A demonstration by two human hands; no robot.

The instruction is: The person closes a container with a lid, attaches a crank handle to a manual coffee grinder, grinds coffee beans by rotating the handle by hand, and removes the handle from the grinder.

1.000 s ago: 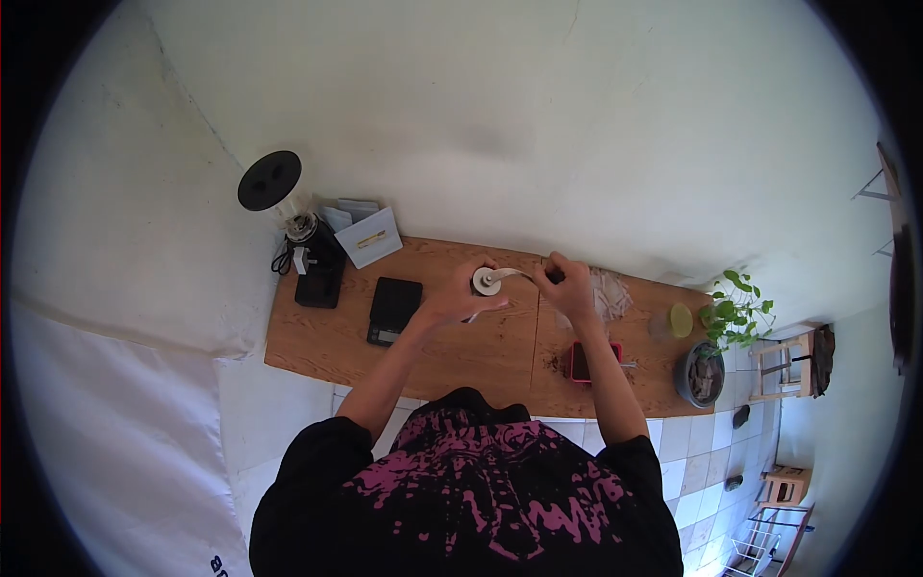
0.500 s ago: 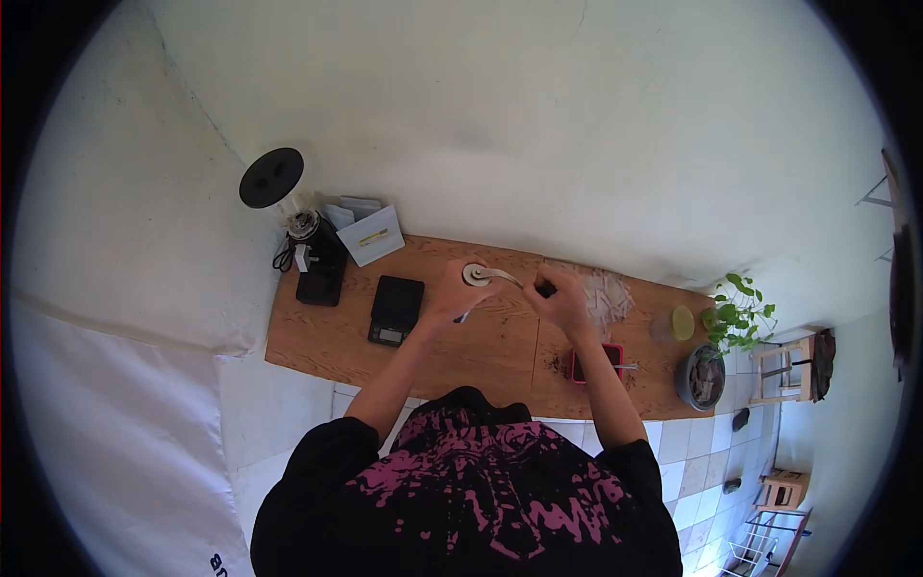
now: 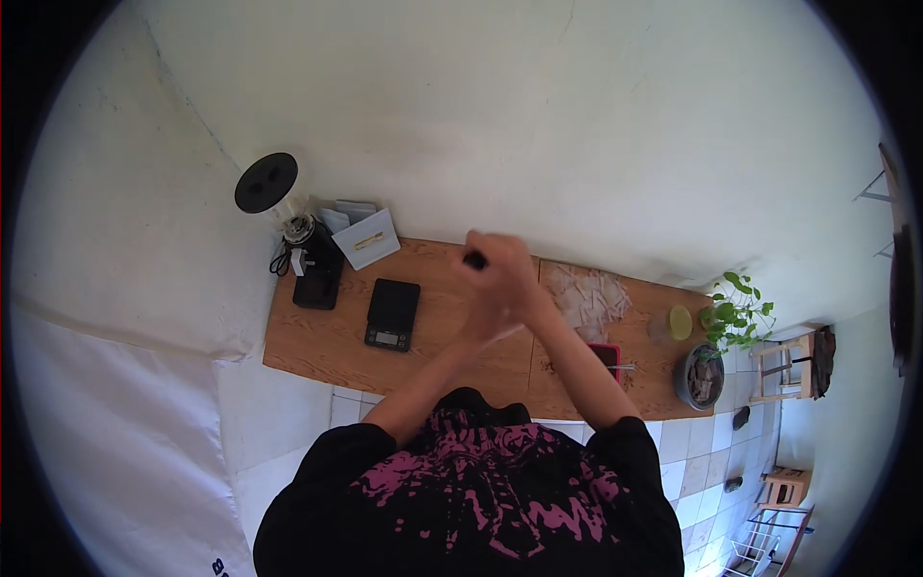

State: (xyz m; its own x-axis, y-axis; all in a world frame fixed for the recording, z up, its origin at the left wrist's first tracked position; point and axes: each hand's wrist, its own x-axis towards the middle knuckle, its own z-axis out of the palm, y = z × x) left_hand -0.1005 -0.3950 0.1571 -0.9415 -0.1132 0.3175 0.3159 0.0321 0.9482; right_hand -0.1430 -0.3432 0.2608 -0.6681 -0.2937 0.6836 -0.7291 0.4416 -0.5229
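Observation:
My right hand (image 3: 502, 262) is closed round the black knob (image 3: 474, 260) of a hand coffee grinder's crank. It is raised over the middle of the wooden table and slightly blurred. Just below it, my left hand (image 3: 492, 317) is closed round the grinder, whose body and crank arm are hidden behind my hands and right wrist. Left of my hands, a black digital scale (image 3: 392, 310) lies flat on the table. To the right, my forearm partly covers a red-rimmed tray (image 3: 606, 354) of dark contents with a light-coloured utensil across its edge.
An electric coffee grinder (image 3: 317, 279) and a white card box (image 3: 367, 240) stand at the left. Small white packets (image 3: 588, 298) lie right of centre. Farther right are a yellow-green-lidded cup (image 3: 680, 324), a potted plant (image 3: 735, 313) and a grey bucket (image 3: 687, 385).
My right hand has swung the crank knob from the right of the grinder to the far left side, passing over it. The left hand has shifted slightly toward my body and the right.

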